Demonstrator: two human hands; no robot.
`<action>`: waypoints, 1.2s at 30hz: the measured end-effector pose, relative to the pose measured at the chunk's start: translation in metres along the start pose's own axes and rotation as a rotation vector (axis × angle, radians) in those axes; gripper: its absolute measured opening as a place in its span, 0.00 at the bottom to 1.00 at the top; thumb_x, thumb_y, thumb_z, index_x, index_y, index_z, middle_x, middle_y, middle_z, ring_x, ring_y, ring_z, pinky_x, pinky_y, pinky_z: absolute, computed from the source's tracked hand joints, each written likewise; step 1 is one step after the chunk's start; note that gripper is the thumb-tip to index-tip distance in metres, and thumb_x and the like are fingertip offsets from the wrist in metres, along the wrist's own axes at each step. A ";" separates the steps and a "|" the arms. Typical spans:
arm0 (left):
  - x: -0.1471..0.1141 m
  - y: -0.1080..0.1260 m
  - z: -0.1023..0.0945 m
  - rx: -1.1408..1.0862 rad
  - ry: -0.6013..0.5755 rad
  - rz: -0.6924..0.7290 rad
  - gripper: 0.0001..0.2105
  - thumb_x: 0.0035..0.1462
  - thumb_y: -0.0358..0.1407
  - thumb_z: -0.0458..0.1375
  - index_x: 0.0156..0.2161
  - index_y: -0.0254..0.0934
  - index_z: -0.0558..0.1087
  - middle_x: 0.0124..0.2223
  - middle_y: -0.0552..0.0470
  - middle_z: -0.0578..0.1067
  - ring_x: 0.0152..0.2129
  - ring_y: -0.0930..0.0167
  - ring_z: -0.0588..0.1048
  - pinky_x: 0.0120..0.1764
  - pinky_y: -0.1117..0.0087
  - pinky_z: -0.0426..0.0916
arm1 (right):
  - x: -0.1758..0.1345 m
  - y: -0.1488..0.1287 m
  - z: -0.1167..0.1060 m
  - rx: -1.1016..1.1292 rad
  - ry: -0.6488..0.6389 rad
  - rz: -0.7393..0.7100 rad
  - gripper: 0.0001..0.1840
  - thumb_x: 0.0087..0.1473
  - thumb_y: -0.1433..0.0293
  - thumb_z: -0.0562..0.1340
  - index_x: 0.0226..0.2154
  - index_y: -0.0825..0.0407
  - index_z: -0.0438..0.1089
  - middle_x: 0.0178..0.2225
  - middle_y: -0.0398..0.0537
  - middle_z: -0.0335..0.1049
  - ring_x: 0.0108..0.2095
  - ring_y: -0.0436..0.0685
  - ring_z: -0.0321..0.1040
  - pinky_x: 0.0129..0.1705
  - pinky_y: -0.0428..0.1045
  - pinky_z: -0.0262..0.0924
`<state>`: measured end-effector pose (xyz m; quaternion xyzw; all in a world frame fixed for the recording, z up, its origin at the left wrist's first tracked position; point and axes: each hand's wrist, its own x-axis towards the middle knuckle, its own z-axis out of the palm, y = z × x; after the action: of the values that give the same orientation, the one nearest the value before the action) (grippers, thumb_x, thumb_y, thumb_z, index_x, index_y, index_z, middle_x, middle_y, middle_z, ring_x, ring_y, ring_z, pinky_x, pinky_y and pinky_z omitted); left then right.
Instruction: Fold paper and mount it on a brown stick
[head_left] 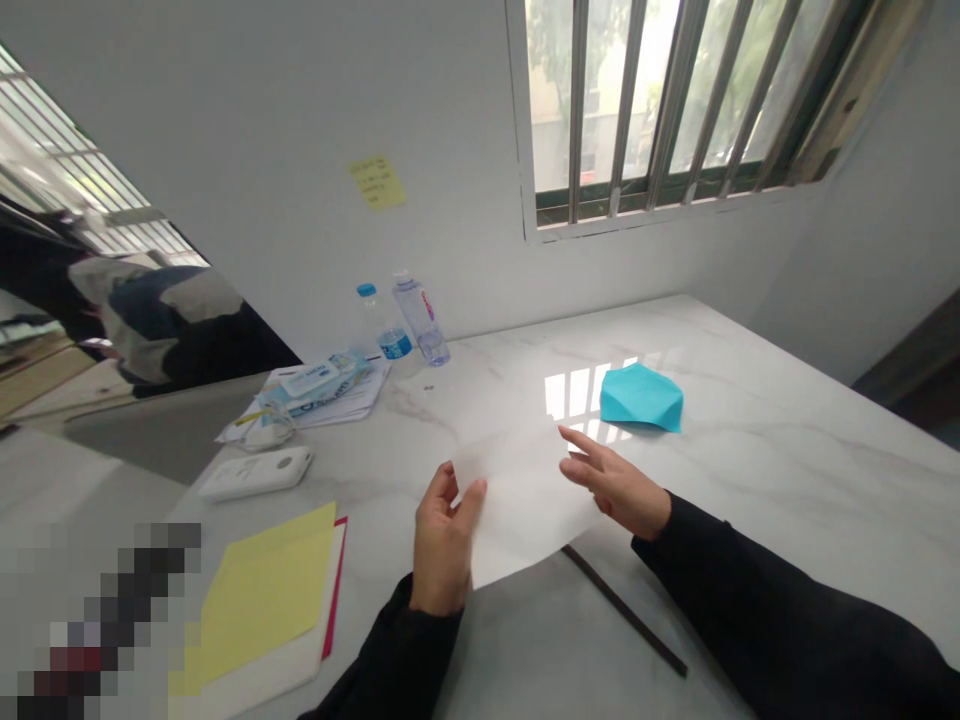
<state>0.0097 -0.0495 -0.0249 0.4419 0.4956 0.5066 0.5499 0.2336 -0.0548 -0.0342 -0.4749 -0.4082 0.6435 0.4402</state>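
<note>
A sheet of white paper (525,510) is in front of me, its left edge pinched between the thumb and fingers of my left hand (444,540). Over the sheet's right side hovers my right hand (611,480), thumb and fingers apart; whether it touches the paper is hard to tell. A thin dark stick (626,610) lies on the table below the paper, its upper end meeting the sheet's lower edge. Beyond my right hand sits a folded turquoise paper (641,398). To the left lies a stack of yellow paper (274,590) with white and red sheets under it.
Against the wall stand two plastic bottles (424,325). A wipes pack (319,385) rests on papers at the back left, near a white device (257,474) with a cable. A yellow note (377,182) is stuck to the wall. A barred window (660,110) is above the white table (795,450).
</note>
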 end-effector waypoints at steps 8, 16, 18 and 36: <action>-0.034 -0.003 -0.058 0.506 0.133 0.085 0.29 0.53 0.43 0.65 0.61 0.43 0.70 0.48 0.43 0.75 0.47 0.59 0.79 0.33 0.71 0.75 | -0.052 0.012 0.023 -1.045 -0.006 -0.176 0.21 0.49 0.62 0.71 0.47 0.46 0.77 0.36 0.49 0.78 0.35 0.62 0.75 0.40 0.54 0.67; -0.037 -0.018 -0.058 0.567 0.038 0.114 0.32 0.56 0.42 0.63 0.66 0.46 0.63 0.50 0.46 0.72 0.28 0.71 0.78 0.33 0.67 0.76 | -0.119 0.039 -0.005 -1.203 0.155 -0.195 0.25 0.56 0.75 0.56 0.52 0.39 0.73 0.44 0.49 0.79 0.36 0.62 0.79 0.38 0.54 0.71; -0.035 -0.023 -0.055 0.606 0.004 0.171 0.32 0.58 0.41 0.63 0.66 0.48 0.62 0.52 0.46 0.72 0.28 0.72 0.78 0.35 0.67 0.77 | -0.132 0.026 -0.036 -1.116 0.298 -0.238 0.15 0.60 0.65 0.59 0.48 0.40 0.74 0.39 0.47 0.80 0.35 0.61 0.79 0.38 0.53 0.72; -0.007 -0.023 -0.015 1.077 -0.427 0.721 0.08 0.63 0.36 0.62 0.47 0.42 0.76 0.46 0.48 0.75 0.42 0.61 0.72 0.47 0.55 0.70 | -0.028 0.000 -0.065 -1.373 0.314 -0.378 0.06 0.59 0.69 0.62 0.40 0.48 0.74 0.39 0.47 0.78 0.38 0.60 0.74 0.38 0.53 0.66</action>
<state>-0.0022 -0.0591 -0.0483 0.8816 0.3812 0.2427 0.1361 0.3016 -0.0749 -0.0412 -0.6520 -0.7271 0.0796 0.1997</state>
